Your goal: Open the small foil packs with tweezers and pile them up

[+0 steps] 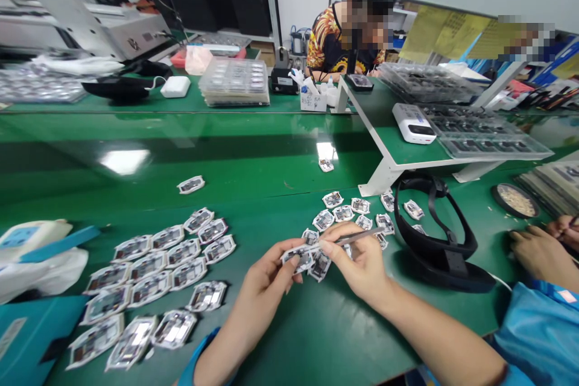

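Working with bench (312, 325) open to its near edge, your left hand (269, 274) pinches a casing (304, 260), your right hand (364, 259) a slim tool (371, 233); the casing's long axis seemingly runs sideways.

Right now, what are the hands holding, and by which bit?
The left hand pinches a white-framed part by its left side. The right hand grips a thin grey tool, one end sticking out.

And no text reads clearly here: handwriting on the small white box (313, 102) beside the raised shelf (384, 123), lines on yellow sheets (423, 36) behind it, all blurred!
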Demonstrator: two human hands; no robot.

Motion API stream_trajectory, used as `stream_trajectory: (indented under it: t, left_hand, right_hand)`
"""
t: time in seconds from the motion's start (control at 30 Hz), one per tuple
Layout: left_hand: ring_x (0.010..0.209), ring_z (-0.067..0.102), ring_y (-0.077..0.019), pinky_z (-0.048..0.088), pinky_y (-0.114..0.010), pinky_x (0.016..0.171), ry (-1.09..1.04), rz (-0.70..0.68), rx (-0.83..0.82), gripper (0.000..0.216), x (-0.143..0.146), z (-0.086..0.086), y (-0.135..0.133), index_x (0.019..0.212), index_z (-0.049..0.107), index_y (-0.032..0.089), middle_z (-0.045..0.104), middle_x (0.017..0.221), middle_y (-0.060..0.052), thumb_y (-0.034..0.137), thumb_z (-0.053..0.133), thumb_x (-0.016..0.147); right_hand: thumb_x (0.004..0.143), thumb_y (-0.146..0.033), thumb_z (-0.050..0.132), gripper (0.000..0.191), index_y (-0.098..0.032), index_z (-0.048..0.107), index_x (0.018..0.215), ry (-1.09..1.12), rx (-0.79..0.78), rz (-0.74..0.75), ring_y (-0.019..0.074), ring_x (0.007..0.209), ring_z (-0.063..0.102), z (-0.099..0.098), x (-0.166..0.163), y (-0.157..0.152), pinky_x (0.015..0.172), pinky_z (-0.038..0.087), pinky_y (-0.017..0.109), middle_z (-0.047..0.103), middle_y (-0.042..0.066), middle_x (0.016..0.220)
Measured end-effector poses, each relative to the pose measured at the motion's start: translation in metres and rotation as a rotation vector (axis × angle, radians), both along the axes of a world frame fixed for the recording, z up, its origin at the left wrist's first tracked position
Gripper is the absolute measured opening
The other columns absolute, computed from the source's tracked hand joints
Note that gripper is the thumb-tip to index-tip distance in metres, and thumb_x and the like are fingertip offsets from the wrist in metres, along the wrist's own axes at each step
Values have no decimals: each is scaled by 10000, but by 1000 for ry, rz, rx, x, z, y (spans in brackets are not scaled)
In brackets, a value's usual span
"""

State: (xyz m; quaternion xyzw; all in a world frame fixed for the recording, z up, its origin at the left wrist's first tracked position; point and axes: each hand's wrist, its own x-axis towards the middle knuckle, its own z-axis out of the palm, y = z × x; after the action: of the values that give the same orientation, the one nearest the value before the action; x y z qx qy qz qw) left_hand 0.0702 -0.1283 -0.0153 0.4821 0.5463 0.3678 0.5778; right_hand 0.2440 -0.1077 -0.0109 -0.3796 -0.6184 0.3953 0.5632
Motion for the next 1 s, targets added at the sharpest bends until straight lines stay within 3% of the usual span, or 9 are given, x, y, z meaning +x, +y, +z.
stream_trajectory:
  t: [0.5,1.0]
  left_hand:
    - [582,443,-140,340,-258,556,-44,-12,-28,444,0,3,-1,1153,567,120,588,639,6,441,557,847]
    - [610,461,-153,354,-259,571,-40,-8,-10,408,0,6,-1,1137,582,125,597,649,-4,400,574,836]
  right_hand:
    - [798,-275,685,86,-197,650,789,48,-256,37,171,710,649,-6,-6,5,683,514,291,688,16,739]
    - [795,-327,697,142,-191,664,779,108,-292,41,163,690,633,-8,-5,7,667,502,280,673,10,723]
